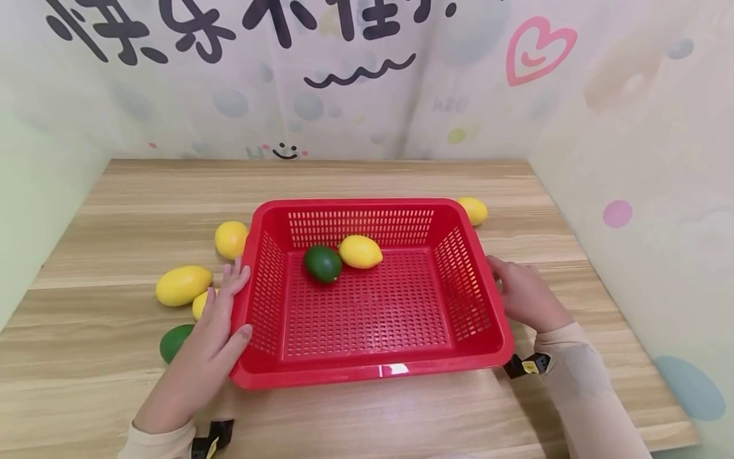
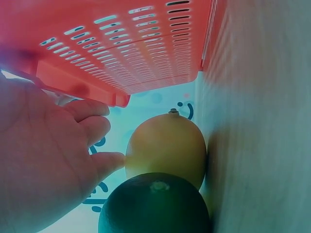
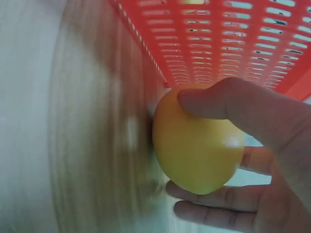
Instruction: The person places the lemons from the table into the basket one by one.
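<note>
A red plastic basket [image 1: 367,366] with slotted walls holds a lemon [image 1: 360,252] and a dark green, avocado-like fruit [image 1: 322,264] lying side by side. My left hand [image 1: 212,344] rests its fingers and thumb along the basket's left rim. Below that hand, the left wrist view shows another dark green fruit [image 2: 154,206] in front of a yellow fruit [image 2: 165,145] with a small stem. Beside the basket's right wall, my right hand [image 3: 286,160] grips a lemon [image 3: 199,145], thumb over it and fingers on the far side. In the head view that lemon is hidden.
To the left of the basket lie a large oval yellow fruit [image 1: 183,285], a rounder one [image 1: 230,240] and a green one [image 1: 174,343]. Behind the basket's far right corner sits another yellow fruit [image 1: 474,210]. The wooden table [image 1: 321,178] meets a decorated wall.
</note>
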{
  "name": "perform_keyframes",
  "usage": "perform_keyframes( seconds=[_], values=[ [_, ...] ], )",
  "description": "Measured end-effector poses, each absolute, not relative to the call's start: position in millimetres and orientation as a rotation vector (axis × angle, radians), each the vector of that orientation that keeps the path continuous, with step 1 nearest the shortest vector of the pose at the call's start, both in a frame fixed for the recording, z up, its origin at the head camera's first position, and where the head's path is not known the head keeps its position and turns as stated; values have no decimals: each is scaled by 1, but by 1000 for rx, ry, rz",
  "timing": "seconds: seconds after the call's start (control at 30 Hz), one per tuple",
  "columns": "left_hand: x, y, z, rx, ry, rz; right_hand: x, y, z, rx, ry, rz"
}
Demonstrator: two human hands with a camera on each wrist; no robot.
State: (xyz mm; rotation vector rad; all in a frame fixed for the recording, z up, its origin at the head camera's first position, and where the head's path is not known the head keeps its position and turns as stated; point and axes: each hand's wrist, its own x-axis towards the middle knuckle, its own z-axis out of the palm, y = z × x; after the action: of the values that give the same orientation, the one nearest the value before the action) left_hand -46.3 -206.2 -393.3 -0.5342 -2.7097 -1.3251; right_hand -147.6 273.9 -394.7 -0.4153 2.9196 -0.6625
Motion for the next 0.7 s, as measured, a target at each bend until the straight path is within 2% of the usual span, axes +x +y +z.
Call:
perform_keyframes(
  seconds=[0.7],
  values=[
    [-48, -207, -394, -549, -2698, -1311, -157, 268, -389, -616, 3038, -501]
  ],
)
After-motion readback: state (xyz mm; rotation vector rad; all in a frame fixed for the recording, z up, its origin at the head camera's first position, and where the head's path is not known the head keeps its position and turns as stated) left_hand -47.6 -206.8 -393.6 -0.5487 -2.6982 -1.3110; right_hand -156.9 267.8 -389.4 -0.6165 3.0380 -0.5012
